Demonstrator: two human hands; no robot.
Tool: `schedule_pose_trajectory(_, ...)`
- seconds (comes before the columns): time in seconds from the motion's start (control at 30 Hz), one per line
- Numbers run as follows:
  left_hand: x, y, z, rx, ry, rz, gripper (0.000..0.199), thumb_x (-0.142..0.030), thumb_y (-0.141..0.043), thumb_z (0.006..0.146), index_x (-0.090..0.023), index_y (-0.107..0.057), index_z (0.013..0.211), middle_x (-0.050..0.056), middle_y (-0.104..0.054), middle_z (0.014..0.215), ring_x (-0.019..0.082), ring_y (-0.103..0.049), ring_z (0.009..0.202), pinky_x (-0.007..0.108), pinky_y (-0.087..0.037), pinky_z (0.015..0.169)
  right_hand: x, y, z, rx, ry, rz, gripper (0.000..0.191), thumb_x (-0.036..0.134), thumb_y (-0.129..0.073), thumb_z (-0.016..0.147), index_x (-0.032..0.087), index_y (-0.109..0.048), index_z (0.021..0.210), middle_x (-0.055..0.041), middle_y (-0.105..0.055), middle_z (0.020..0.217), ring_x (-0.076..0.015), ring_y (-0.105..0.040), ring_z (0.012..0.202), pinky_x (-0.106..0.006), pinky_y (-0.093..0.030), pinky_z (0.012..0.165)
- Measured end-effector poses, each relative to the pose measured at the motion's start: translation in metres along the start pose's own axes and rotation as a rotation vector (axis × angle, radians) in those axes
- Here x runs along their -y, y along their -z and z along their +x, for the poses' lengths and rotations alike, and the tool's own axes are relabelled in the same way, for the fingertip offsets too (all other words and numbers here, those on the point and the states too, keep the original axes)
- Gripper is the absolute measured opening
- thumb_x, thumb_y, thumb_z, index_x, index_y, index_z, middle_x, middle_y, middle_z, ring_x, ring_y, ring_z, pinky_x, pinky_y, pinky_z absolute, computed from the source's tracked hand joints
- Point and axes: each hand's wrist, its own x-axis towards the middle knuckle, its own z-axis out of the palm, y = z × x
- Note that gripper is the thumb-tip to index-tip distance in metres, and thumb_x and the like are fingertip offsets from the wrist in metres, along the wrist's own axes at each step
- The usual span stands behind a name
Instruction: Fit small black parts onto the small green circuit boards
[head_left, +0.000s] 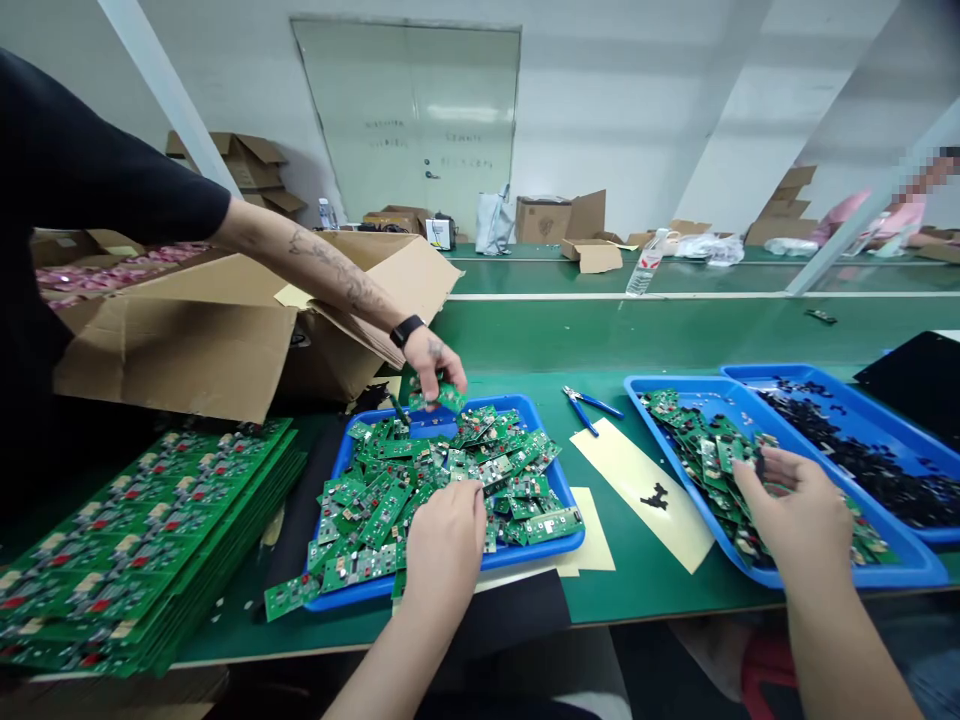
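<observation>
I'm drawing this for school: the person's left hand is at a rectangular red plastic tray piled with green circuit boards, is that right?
Not quite: the head view shows the rectangular plastic tray is blue, not red. The person's left hand is at the piled green circuit boards.

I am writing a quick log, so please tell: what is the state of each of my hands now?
Left hand: curled over piled circuit boards; grip hidden, cannot tell.
Right hand: closed, apparently holding a green circuit board.
</observation>
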Motion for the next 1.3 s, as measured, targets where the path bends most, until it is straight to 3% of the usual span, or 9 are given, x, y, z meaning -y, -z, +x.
schedule_pose_trajectory(0.2,0.009,0.024,-0.020,0.007,-0.036,-0.347,0.025,-0.027,-0.040,0.091,-0.019,-0.064,0.090,0.005,-0.067,0.082,0.015,-0.065,0.067,0.023,-0.052,0.058,0.015,-0.014,-0.059,0.268,0.044,0.266,0.053,0.055,-0.066,0.065,0.018,-0.056,0.102,-0.0119,-0.066,0.091,-0.0279,-0.066,0.082,-0.042,-0.056,0.076)
schedule_pose_trajectory(0.33,0.008,0.025,-0.036,0.096,0.124,-0.841,0.020,-0.031,-0.054,0.084,-0.018,-0.068,0.078,0.004,-0.063,0.077,0.013,-0.059,0.059,0.022,-0.050,0.053,0.031,-0.025,-0.109,0.534,-0.006,0.537,0.052,0.046,-0.074,0.068,0.020,-0.056,0.109,-0.0098,-0.067,0.094,-0.0242,-0.067,0.084,-0.034,-0.057,0.075)
schedule_pose_trajectory(0.43,0.009,0.020,-0.044,0.111,0.183,-1.098,0.018,-0.032,-0.058,0.083,-0.020,-0.069,0.075,0.001,-0.059,0.077,0.008,-0.052,0.051,0.020,-0.047,0.051,0.048,-0.027,-0.138,0.711,-0.047,0.770,0.040,0.041,-0.069,0.079,0.022,-0.055,0.112,-0.0086,-0.067,0.098,-0.0217,-0.066,0.087,-0.031,-0.057,0.078)
schedule_pose_trajectory(0.53,0.009,0.019,-0.048,0.081,0.138,-1.198,0.012,-0.028,-0.061,0.082,-0.023,-0.070,0.077,0.001,-0.059,0.079,0.010,-0.057,0.064,0.019,-0.049,0.059,0.063,-0.026,-0.154,0.849,-0.010,0.885,0.018,0.036,-0.061,0.087,0.023,-0.059,0.100,-0.0063,-0.068,0.092,-0.0196,-0.067,0.085,-0.029,-0.056,0.079)
schedule_pose_trajectory(0.73,0.006,0.027,-0.049,0.041,0.051,-1.241,0.018,-0.015,-0.067,0.076,-0.028,-0.070,0.089,0.002,-0.062,0.092,0.013,-0.060,0.088,0.017,-0.050,0.074,0.074,-0.021,-0.157,0.830,0.079,0.865,0.016,0.029,-0.057,0.090,0.025,-0.060,0.105,-0.0079,-0.063,0.108,-0.0218,-0.060,0.105,-0.030,-0.050,0.091)
schedule_pose_trajectory(0.9,0.003,0.021,-0.051,0.008,0.147,-1.249,0.024,-0.015,-0.069,0.073,-0.026,-0.071,0.094,0.004,-0.065,0.096,0.017,-0.062,0.094,0.022,-0.052,0.081,0.068,-0.017,-0.146,0.911,0.174,0.949,0.026,0.023,-0.058,0.088,0.027,-0.057,0.114,-0.0095,-0.057,0.120,-0.0249,-0.053,0.117,-0.038,-0.044,0.099)
schedule_pose_trajectory(1.0,0.002,0.019,-0.053,0.011,0.227,-1.265,0.031,-0.015,-0.072,0.071,-0.027,-0.070,0.099,0.002,-0.067,0.083,0.016,-0.065,0.079,0.022,-0.054,0.069,0.072,-0.014,-0.149,0.834,0.128,0.956,0.019,0.025,-0.061,0.086,0.026,-0.060,0.104,-0.0097,-0.055,0.123,-0.0261,-0.051,0.119,-0.039,-0.044,0.099)
schedule_pose_trajectory(1.13,0.002,0.022,-0.054,0.031,0.099,-1.257,0.015,-0.014,-0.069,0.074,-0.027,-0.073,0.082,0.001,-0.068,0.074,0.019,-0.067,0.082,0.031,-0.054,0.077,0.085,-0.008,-0.160,0.666,0.012,0.953,0.012,0.031,-0.062,0.085,0.022,-0.058,0.077,-0.0090,-0.053,0.124,-0.0269,-0.050,0.119,-0.042,-0.042,0.101)
schedule_pose_trajectory(1.3,-0.001,0.030,-0.050,0.082,-0.006,-1.335,0.015,-0.016,-0.068,0.076,-0.029,-0.073,0.070,0.000,-0.065,0.070,0.021,-0.068,0.085,0.034,-0.054,0.076,0.096,-0.009,-0.168,0.798,-0.082,0.978,0.016,0.036,-0.065,0.083,0.023,-0.055,0.081,-0.0081,-0.062,0.107,-0.0228,-0.059,0.104,-0.035,-0.047,0.091)
